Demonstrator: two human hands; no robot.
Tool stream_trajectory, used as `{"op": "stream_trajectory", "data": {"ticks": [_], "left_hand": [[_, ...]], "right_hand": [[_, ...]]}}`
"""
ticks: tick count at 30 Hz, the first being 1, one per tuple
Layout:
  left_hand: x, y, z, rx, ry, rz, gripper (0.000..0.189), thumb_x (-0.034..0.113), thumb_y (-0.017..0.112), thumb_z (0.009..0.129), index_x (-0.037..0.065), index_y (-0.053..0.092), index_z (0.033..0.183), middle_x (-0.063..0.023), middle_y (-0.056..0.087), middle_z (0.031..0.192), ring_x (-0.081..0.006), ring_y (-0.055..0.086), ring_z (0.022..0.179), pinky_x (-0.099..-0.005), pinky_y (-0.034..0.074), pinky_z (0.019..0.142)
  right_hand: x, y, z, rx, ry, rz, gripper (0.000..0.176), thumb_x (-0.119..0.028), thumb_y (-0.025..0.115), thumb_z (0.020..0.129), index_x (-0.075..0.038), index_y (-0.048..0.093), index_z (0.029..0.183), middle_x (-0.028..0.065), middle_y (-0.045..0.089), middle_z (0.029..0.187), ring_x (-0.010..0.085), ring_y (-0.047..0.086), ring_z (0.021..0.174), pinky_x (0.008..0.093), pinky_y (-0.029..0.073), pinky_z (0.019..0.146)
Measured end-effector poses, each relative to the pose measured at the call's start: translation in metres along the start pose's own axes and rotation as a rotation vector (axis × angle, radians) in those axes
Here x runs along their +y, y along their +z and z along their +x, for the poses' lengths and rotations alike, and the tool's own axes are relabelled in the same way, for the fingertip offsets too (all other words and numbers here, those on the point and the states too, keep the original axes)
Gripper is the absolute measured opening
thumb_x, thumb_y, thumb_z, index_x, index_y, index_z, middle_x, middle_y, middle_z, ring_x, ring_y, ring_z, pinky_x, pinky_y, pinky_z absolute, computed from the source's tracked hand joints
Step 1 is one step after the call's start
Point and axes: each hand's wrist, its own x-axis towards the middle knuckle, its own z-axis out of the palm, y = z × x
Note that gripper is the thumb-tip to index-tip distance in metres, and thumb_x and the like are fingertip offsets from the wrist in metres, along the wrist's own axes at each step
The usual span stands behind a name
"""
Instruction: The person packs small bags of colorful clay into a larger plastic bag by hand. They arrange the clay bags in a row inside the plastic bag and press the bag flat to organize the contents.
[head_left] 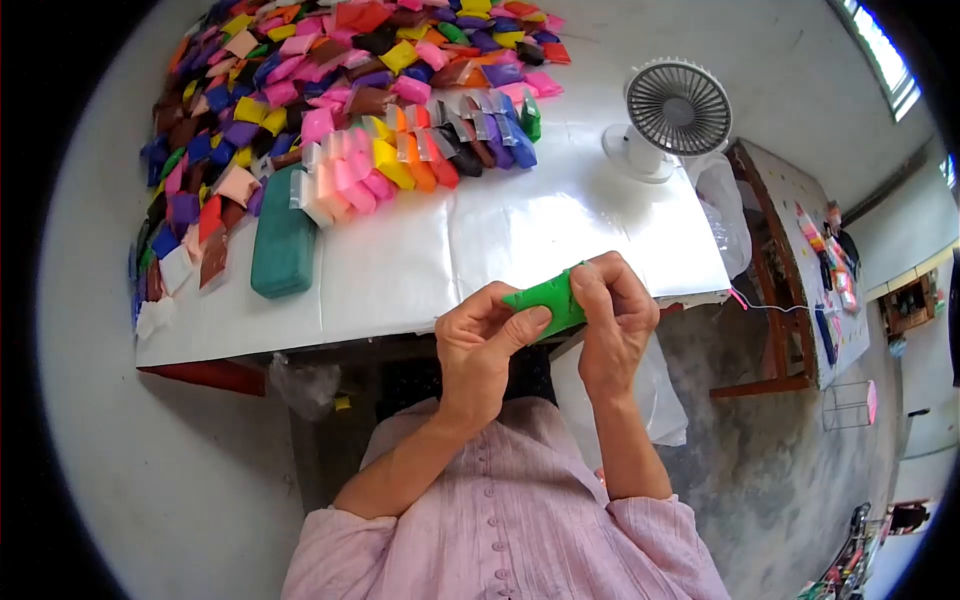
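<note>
Between my two hands, just above the table's front edge, is a small bright green packet [556, 300] in clear wrap, probably soft clay by its look. My left hand [487, 340] pinches its left end between thumb and fingers. At its right end, my right hand [612, 315] grips it with the thumb on top and the fingers curled. Beyond my hands, a row of coloured packets [405, 165] lies on the table, running from white and pink through yellow, orange, red, black and purple to blue and green.
A teal oblong case [283, 240] stands left of the row. Behind it spreads a large heap of coloured packets [290, 85]. A white fan [678, 110] stands at the right of the silver-covered table [400, 290]. Further right is a second table [800, 200] with items on it.
</note>
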Motion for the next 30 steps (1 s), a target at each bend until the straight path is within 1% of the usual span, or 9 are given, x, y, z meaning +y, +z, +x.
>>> {"op": "stream_trajectory", "data": {"ticks": [8,11,14,17,20,23,26,29,30], "left_hand": [[-0.002,-0.001,0.001,0.023,0.047,-0.028,0.007,0.004,0.065,0.091,0.001,0.065,0.086,0.0053,0.057,0.076,-0.0022,0.049,0.07,-0.0183,0.041,0.065],[0.0,-0.001,0.001,0.057,0.058,-0.052,0.007,0.007,0.065,0.092,0.002,0.065,0.088,0.0048,0.058,0.077,-0.0021,0.049,0.07,-0.0188,0.041,0.064],[0.001,0.0,0.0,0.075,0.036,-0.079,0.007,0.009,0.066,0.092,0.002,0.066,0.091,0.0042,0.06,0.08,-0.0027,0.05,0.07,-0.0194,0.042,0.064],[0.0,-0.004,-0.002,0.013,-0.007,-0.037,0.014,0.011,0.066,0.091,0.001,0.065,0.101,-0.0008,0.065,0.087,-0.008,0.056,0.074,-0.0237,0.046,0.067],[0.005,-0.007,-0.001,-0.068,-0.071,-0.002,0.018,0.012,0.068,0.09,0.001,0.064,0.104,-0.0015,0.065,0.089,-0.008,0.057,0.075,-0.0234,0.047,0.066],[0.004,-0.009,0.001,-0.116,-0.078,0.019,0.022,0.013,0.07,0.089,0.001,0.064,0.106,-0.0011,0.065,0.09,-0.0074,0.057,0.076,-0.0227,0.046,0.066],[0.008,-0.007,0.0,-0.1,-0.098,0.022,0.022,0.009,0.07,0.09,-0.001,0.062,0.107,-0.0005,0.064,0.091,-0.0042,0.055,0.079,-0.0196,0.045,0.07],[0.006,-0.004,-0.002,-0.112,-0.104,0.046,0.021,0.009,0.07,0.09,-0.001,0.062,0.106,-0.0005,0.065,0.092,-0.0037,0.056,0.08,-0.0198,0.046,0.07],[0.006,-0.004,-0.002,-0.12,-0.106,0.042,0.021,0.01,0.07,0.09,-0.001,0.062,0.106,-0.0002,0.065,0.091,-0.0036,0.055,0.079,-0.0196,0.046,0.07]], "right_hand": [[-0.002,0.0,-0.002,-0.005,-0.066,-0.035,0.016,-0.009,0.062,0.093,0.001,0.059,0.081,-0.0036,0.052,0.075,0.0036,0.043,0.068,0.02,0.037,0.061],[-0.014,-0.001,-0.006,-0.031,0.088,0.027,0.016,-0.013,0.065,0.093,0.0,0.06,0.085,-0.0031,0.053,0.075,0.0036,0.044,0.068,0.0201,0.037,0.062],[-0.014,-0.003,-0.011,-0.134,0.114,-0.014,0.018,-0.015,0.067,0.092,0.0,0.059,0.085,-0.0034,0.052,0.074,0.0036,0.043,0.067,0.0207,0.037,0.06],[-0.01,-0.006,-0.013,-0.093,0.082,-0.021,0.02,-0.015,0.069,0.09,0.0,0.058,0.082,-0.0028,0.052,0.072,0.0036,0.044,0.066,0.0211,0.037,0.058],[-0.009,-0.01,-0.012,-0.09,0.022,-0.118,0.022,-0.014,0.07,0.089,0.0,0.057,0.079,-0.0018,0.051,0.069,0.0043,0.045,0.064,0.0216,0.037,0.057],[-0.006,-0.012,-0.01,-0.114,-0.023,-0.174,0.023,-0.013,0.072,0.086,0.0,0.057,0.076,-0.0007,0.05,0.068,0.0055,0.045,0.062,0.0221,0.037,0.056],[-0.022,-0.012,-0.003,-0.178,0.129,-0.196,0.023,-0.013,0.073,0.084,0.0,0.057,0.075,-0.0009,0.05,0.068,0.006,0.045,0.062,0.0226,0.036,0.055],[-0.017,-0.012,0.001,-0.184,0.045,-0.19,0.023,-0.012,0.073,0.082,0.001,0.056,0.075,-0.0009,0.05,0.067,0.0055,0.045,0.062,0.0225,0.036,0.055],[-0.016,-0.013,0.001,-0.174,0.064,-0.169,0.023,-0.012,0.073,0.082,0.001,0.056,0.074,-0.001,0.05,0.067,0.0055,0.045,0.062,0.0226,0.035,0.055]]}}
